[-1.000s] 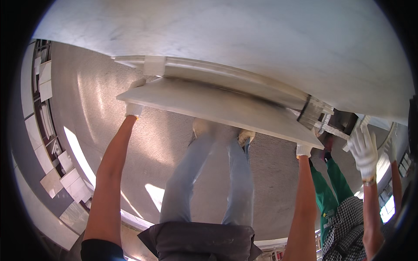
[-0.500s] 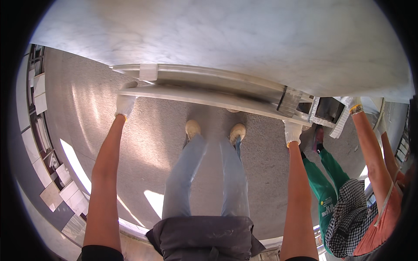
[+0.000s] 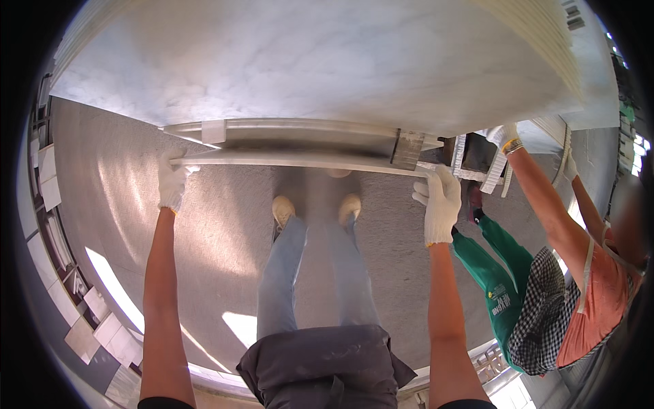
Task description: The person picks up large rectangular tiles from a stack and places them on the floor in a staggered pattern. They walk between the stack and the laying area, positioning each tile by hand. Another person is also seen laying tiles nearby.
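A long pale slab [image 3: 293,160], seen as a narrow edge, stretches across in front of me. My left hand [image 3: 173,180], in a white knit glove, is closed round its left end. By the right end is my right hand [image 3: 441,201], gloved alike, its thumb and fingers apart; whether it still touches the slab I cannot tell. Beyond lies a large white marbled slab [image 3: 306,61] on a stack. Under its near edge run a pale rail [image 3: 300,125], a white block [image 3: 214,131] and a grey block [image 3: 407,148].
At the right, a co-worker in green trousers [image 3: 487,273] and a checked cloth [image 3: 541,317] has a gloved hand [image 3: 503,135] at the marbled slab's edge, near ridged white strips [image 3: 494,170]. Stone pieces [image 3: 48,163] line the left side. Grey floor [image 3: 211,232] lies beneath.
My right hand has loosened its grip and raised its fingers at the slab's right end. The view has shifted, showing more of the stack. The co-worker still reaches to the marbled slab.
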Demonstrator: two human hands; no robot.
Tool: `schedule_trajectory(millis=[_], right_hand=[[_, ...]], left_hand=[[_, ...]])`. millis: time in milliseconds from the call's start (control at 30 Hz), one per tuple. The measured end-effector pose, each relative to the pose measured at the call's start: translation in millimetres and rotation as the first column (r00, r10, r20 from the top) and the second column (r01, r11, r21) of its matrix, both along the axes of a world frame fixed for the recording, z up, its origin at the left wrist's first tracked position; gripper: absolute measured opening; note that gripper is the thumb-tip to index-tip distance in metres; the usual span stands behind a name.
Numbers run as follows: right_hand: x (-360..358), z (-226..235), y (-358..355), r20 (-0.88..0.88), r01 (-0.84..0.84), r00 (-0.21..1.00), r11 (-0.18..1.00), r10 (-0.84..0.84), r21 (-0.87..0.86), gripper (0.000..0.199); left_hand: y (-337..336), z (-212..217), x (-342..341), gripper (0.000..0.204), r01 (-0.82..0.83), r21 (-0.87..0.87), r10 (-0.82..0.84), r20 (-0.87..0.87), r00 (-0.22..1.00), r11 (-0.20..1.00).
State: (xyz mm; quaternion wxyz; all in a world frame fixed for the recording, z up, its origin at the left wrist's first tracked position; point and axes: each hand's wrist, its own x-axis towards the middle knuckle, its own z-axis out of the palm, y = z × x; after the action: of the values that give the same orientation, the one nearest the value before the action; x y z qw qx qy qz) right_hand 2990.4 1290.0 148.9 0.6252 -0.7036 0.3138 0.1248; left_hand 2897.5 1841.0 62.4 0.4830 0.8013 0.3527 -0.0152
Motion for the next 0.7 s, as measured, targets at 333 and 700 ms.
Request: schedule_trajectory(millis=[333, 700], right_hand=[[57, -9, 18, -0.072, -0.309, 0.944, 0.938, 0.323, 0.16, 0.049], [54, -14, -5, -0.418, 0.059, 0.905, 0.951, 0.077, 0.303, 0.033]], left_hand=[[16, -11, -5, 0.042, 0.111, 0.107, -0.103, -0.079, 0.992, 0.988], [15, 0, 20, 0.055, 0.112, 0.082, -0.108, -0.054, 0.993, 0.99]])
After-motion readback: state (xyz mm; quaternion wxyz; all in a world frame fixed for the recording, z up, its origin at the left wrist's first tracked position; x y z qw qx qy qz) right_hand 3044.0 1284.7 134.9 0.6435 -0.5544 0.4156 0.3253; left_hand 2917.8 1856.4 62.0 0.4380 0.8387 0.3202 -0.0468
